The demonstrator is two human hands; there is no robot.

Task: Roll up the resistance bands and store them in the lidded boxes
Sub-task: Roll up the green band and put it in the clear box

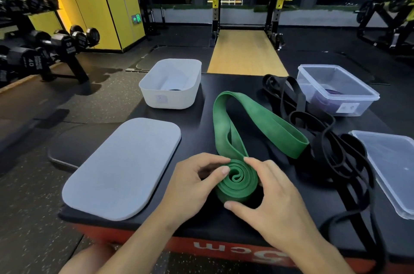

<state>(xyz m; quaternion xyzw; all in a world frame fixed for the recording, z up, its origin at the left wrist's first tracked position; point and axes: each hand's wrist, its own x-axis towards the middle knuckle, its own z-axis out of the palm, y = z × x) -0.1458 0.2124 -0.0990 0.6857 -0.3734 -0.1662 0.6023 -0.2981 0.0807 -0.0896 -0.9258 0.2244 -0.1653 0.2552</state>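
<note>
counter (pixel 197 121): black top that fills the middle of the frame and carries everything else.
grey lid (pixel 122 169): lies flat at lower left, off its box.
black bands (pixel 331 152): a loose tangle down the right side, unrolled, one loop hanging over the near edge.
green band (pixel 266 121): centre; its free length loops up and back, and the far end touches the black tangle.
white box (pixel 170 96): upper centre-left, open; something dark lies at the bottom, too small to identify.
clear box (pixel 349 103): upper right, open, with a purple thing inside.
clear lid (pixel 389 161): right edge, lying flat.
coil (pixel 237 180): the rolled start of the green band, at lower centre, standing on edge.
left hand (pixel 192 184): thumb and fingers pinch the coil's left side.
right hand (pixel 275 195): forefinger over the top and thumb at the near side, clasping the coil.
risk: springy rubber would probably unwind if either grip slackens. The doubled tail looks uneven, so the turns may skew sideways. Pulling in the tail may drag the black tangle along.
</note>
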